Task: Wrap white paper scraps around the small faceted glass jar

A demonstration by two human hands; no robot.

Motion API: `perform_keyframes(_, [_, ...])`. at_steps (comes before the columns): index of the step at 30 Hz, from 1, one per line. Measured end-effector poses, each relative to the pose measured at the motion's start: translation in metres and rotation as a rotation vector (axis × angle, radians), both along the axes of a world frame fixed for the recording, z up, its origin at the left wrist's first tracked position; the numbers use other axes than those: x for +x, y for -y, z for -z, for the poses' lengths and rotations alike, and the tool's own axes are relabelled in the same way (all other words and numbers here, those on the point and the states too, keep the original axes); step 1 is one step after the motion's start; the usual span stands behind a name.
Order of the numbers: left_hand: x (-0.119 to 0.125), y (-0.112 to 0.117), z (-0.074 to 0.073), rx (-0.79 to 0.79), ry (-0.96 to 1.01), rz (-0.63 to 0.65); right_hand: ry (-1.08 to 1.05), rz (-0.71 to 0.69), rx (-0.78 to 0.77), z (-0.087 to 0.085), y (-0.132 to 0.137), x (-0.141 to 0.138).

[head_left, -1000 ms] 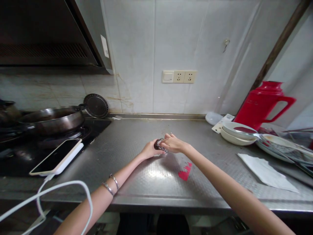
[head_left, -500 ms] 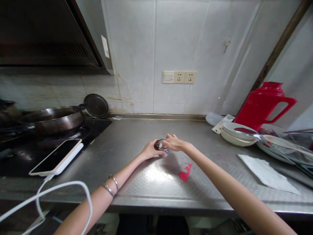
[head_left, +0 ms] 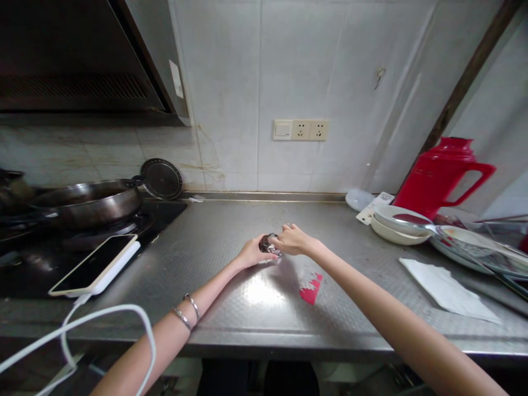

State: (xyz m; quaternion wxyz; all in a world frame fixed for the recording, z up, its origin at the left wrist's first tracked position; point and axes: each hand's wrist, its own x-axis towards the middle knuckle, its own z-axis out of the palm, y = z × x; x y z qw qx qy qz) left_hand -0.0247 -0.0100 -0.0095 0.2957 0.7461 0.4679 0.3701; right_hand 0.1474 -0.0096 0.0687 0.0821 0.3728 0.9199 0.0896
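Almost nothing different from a second ago. On the steel counter [head_left: 231,308], left hand [head_left: 251,254] and right hand [head_left: 293,241] still closed from either side on a small dark shiny object [head_left: 268,244], fingers curled tight around it. Just nearer than the fingertips, a red scrap [head_left: 311,289]. Grip steady, handling ongoing.

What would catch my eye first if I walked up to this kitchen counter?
Probably the two hands meeting mid-counter: the left hand and right hand both grip a small dark shiny object. Next, the bright red jug by the wall at far right, and the phone lying on the stove edge at left.
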Motion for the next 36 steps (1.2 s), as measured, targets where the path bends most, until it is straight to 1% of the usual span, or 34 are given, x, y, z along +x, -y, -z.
perform_keyframes(3, [0.000, -0.001, 0.001, 0.017, 0.014, 0.023, -0.040, 0.001, -0.118, -0.001, -0.009, 0.001])
perform_keyframes(5, [0.000, -0.001, 0.002, 0.017, 0.002, 0.022, -0.048, 0.003, -0.158, 0.000, -0.014, -0.001])
perform_keyframes(8, [-0.001, -0.002, 0.003, 0.005, -0.007, 0.020, -0.045, -0.004, -0.141, 0.002, -0.015, -0.004])
perform_keyframes(10, [-0.001, -0.002, 0.003, -0.001, 0.006, 0.023, -0.044, -0.006, -0.114, 0.002, -0.011, -0.006])
perform_keyframes(16, [-0.002, -0.002, 0.003, 0.015, -0.003, 0.032, 0.051, 0.000, 0.062, -0.002, 0.009, -0.007])
perform_keyframes(18, [-0.002, -0.002, 0.002, 0.016, -0.010, 0.026, 0.043, 0.024, 0.033, -0.005, 0.009, -0.008])
perform_keyframes(20, [-0.001, -0.002, 0.002, 0.015, -0.018, 0.022, 0.025, 0.040, -0.035, -0.007, 0.005, -0.009])
perform_keyframes(23, [-0.001, -0.001, 0.002, 0.005, -0.008, 0.030, 0.016, 0.037, -0.132, -0.009, -0.005, -0.011])
perform_keyframes(26, [-0.002, -0.002, 0.004, 0.000, 0.013, 0.053, 0.010, 0.030, -0.171, -0.008, -0.012, -0.013])
perform_keyframes(31, [-0.002, -0.005, 0.006, 0.014, 0.009, 0.027, 0.009, 0.051, -0.109, -0.006, -0.006, -0.016])
perform_keyframes(36, [-0.002, -0.004, 0.003, 0.007, -0.002, 0.032, 0.000, 0.120, -0.031, -0.007, 0.009, -0.018])
